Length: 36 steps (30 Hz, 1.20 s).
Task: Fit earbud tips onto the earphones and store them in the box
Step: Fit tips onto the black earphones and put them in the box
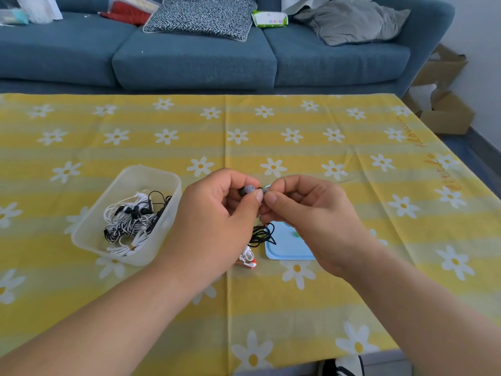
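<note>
Bare forearms, no sleeves, hands (271, 221) without rings or gloves

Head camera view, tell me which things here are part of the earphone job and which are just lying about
Part of the job:
- grey ear tip, pinched in the left hand
- right hand, meeting it
- clear box of coiled earphones
- black cable under the hands
- blue lid

Lying about:
- patterned cushion
- wipes pack
- grey cushion
- cardboard boxes

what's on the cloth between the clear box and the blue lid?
Head view: between the clear box and the blue lid lie a black earphone cable bundle and a white-and-red earphone, partly hidden behind the left hand.
</note>
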Each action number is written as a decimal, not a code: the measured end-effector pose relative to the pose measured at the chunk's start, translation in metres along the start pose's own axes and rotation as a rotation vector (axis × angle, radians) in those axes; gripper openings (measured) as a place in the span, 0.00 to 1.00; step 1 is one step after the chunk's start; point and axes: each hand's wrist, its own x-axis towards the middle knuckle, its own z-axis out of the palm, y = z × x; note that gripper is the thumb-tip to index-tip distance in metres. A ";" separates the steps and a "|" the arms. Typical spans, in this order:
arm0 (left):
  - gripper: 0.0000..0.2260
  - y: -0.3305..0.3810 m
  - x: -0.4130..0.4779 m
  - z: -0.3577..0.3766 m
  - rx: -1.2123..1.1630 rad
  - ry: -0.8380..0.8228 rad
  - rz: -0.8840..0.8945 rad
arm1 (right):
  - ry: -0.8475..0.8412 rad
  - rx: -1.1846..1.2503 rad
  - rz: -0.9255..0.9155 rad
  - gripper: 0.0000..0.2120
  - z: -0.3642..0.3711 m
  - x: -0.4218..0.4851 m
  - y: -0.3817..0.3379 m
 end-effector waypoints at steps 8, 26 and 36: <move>0.05 0.004 0.000 -0.002 -0.075 -0.014 -0.053 | 0.057 0.114 0.047 0.01 0.004 -0.001 0.001; 0.09 -0.001 0.001 -0.005 -0.042 -0.050 0.000 | 0.064 -0.012 -0.005 0.03 -0.001 -0.001 0.000; 0.07 -0.001 0.003 -0.004 -0.075 -0.059 -0.030 | 0.072 -0.017 0.013 0.04 0.001 0.000 0.000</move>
